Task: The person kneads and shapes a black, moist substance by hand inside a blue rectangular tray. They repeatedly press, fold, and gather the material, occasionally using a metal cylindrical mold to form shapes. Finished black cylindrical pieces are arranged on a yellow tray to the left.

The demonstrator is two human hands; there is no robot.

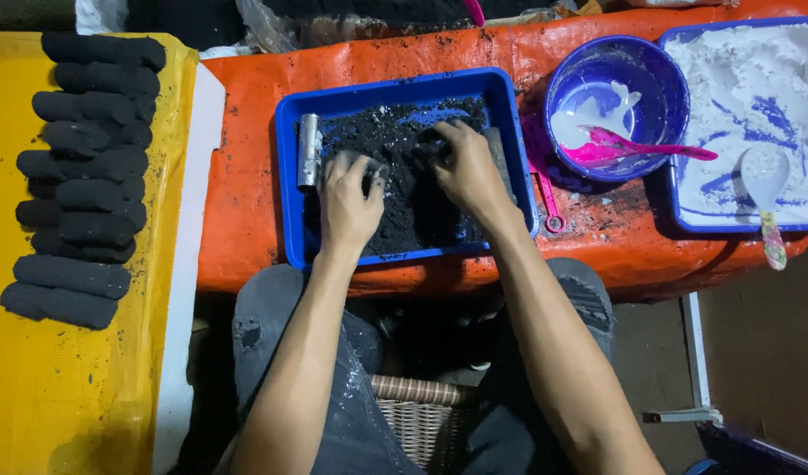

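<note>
Black mix [404, 189] fills the tray [395, 88]; your left hand [349, 202] and right hand [466, 167] both clutch clumps—press evenly, keep it inside.

Left grip [349, 198], right grip [466, 167] curled

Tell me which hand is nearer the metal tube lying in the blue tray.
Left. The left hand rests in the black powder just beside the metal tube at the blue tray's left wall; the right hand works farther off, toward the tray's right side.
</note>
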